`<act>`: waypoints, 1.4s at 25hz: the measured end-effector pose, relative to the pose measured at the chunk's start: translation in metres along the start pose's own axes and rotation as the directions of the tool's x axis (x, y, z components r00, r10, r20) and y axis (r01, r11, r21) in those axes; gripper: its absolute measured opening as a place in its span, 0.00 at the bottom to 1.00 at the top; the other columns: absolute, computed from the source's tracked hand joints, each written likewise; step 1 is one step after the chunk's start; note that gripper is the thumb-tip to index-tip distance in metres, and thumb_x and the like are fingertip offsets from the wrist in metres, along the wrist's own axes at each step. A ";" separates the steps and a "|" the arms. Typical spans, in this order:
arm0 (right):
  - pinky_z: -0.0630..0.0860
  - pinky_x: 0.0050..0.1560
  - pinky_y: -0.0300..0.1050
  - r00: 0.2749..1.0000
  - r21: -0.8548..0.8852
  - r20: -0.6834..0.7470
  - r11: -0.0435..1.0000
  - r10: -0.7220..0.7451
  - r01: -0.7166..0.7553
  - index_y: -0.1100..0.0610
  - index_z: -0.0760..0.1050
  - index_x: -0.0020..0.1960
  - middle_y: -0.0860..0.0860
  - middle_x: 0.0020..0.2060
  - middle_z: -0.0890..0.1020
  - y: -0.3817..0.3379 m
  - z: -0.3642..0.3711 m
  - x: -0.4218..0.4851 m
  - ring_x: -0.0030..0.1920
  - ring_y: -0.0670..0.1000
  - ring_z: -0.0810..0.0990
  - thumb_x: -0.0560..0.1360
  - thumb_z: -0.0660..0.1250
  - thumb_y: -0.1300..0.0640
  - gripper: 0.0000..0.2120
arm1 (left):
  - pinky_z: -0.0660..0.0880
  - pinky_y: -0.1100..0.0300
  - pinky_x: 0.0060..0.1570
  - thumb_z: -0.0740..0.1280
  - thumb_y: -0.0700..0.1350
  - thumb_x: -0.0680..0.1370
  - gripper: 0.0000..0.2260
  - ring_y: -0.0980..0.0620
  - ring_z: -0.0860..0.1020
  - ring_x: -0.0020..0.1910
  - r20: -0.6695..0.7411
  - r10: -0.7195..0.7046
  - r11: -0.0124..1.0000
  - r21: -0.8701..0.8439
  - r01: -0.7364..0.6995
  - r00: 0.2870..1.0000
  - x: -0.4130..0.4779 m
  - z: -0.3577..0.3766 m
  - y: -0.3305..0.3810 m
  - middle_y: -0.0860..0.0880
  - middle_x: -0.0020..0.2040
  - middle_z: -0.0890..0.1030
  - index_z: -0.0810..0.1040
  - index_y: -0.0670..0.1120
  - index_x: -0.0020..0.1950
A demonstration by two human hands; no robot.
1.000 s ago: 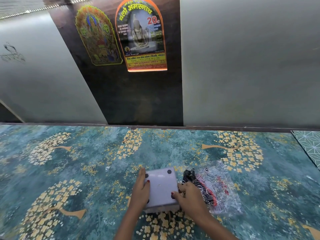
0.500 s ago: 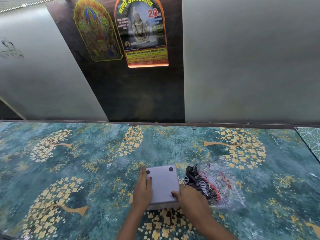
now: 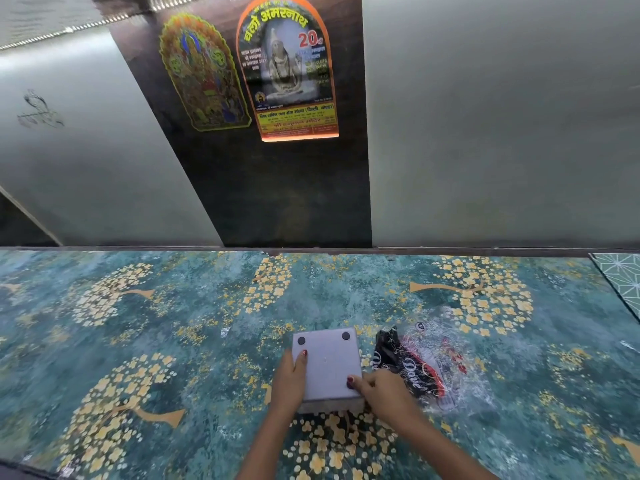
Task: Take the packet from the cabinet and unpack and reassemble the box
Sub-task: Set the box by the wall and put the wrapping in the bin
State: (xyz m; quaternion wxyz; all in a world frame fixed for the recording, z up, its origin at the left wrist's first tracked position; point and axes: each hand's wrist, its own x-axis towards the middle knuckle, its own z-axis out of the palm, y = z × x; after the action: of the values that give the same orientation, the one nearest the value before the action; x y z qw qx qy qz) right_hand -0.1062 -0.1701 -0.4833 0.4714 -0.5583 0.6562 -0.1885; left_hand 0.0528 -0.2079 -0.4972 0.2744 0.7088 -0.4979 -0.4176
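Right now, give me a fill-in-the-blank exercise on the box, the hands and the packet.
1. The grey box lies between the left hand and the ____ hand.
2. The clear plastic packet lies to the ____ of the box.
3. On the box's far corners sit two dark round ____.
4. Box and packet rest on a ____-patterned surface.

Missing words: right; right; feet; floral

Two arched posters (image 3: 289, 74) hung side by side on a dark panel (image 3: 277, 195) behind the far edge of the teal floral-patterned table (image 3: 138, 341)
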 end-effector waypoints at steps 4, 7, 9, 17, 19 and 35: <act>0.74 0.46 0.42 0.997 0.406 -0.070 0.912 -0.031 0.056 0.60 0.75 0.27 0.44 0.37 0.82 -0.010 -0.006 -0.014 0.36 0.41 0.78 0.75 0.63 0.56 0.18 | 0.69 0.57 0.31 0.57 0.43 0.79 0.10 0.48 0.73 0.33 -0.006 -0.151 0.934 -0.328 0.140 0.989 0.002 -0.013 0.003 0.45 0.36 0.76 0.74 0.40 0.45; 0.72 0.63 0.45 0.968 0.662 -0.144 0.707 -0.207 0.250 0.51 0.78 0.53 0.44 0.59 0.73 -0.036 -0.020 -0.029 0.57 0.41 0.75 0.73 0.65 0.59 0.10 | 0.80 0.53 0.31 0.53 0.45 0.80 0.13 0.43 0.80 0.38 0.183 -0.113 0.636 -0.742 0.213 0.977 0.007 -0.018 0.013 0.43 0.38 0.83 0.75 0.40 0.51; 0.77 0.56 0.40 0.925 0.686 -0.207 0.627 -0.318 0.369 0.41 0.70 0.58 0.45 0.64 0.72 -0.046 -0.031 -0.034 0.57 0.41 0.77 0.67 0.71 0.56 0.22 | 0.81 0.55 0.29 0.52 0.46 0.80 0.16 0.45 0.84 0.35 0.304 0.020 0.482 -0.837 0.257 0.952 0.002 -0.012 0.035 0.43 0.36 0.86 0.74 0.38 0.54; 0.78 0.32 0.34 0.931 0.679 -0.301 0.639 -0.207 0.362 0.50 0.62 0.68 0.48 0.52 0.78 -0.024 -0.130 -0.044 0.40 0.45 0.83 0.56 0.74 0.39 0.45 | 0.79 0.57 0.51 0.74 0.48 0.67 0.21 0.45 0.79 0.52 0.672 0.399 0.572 -0.714 0.403 0.624 -0.015 0.080 0.118 0.45 0.54 0.82 0.75 0.45 0.58; 0.80 0.30 0.44 0.980 0.829 -0.183 0.523 -0.083 0.199 0.59 0.72 0.59 0.57 0.43 0.84 -0.003 -0.151 -0.031 0.36 0.54 0.84 0.57 0.78 0.52 0.33 | 0.79 0.61 0.41 0.70 0.43 0.72 0.14 0.50 0.77 0.43 0.603 0.202 0.775 -0.580 0.250 0.772 -0.005 0.108 0.125 0.45 0.46 0.77 0.71 0.45 0.54; 0.73 0.58 0.59 0.788 0.541 -0.503 0.840 0.356 -0.035 0.62 0.65 0.63 0.63 0.59 0.77 0.071 -0.220 0.161 0.55 0.62 0.78 0.69 0.70 0.54 0.27 | 0.69 0.54 0.61 0.64 0.46 0.74 0.19 0.47 0.71 0.62 0.529 0.252 0.711 0.467 -0.526 0.811 0.067 0.099 0.116 0.43 0.64 0.71 0.69 0.45 0.64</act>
State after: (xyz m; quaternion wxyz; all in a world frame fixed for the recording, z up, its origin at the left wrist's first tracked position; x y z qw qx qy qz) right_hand -0.3172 -0.3565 -0.4975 0.3927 -0.2556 0.7520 -0.4637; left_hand -0.0778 -0.3089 -0.4745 0.0064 0.5237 -0.7914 -0.3153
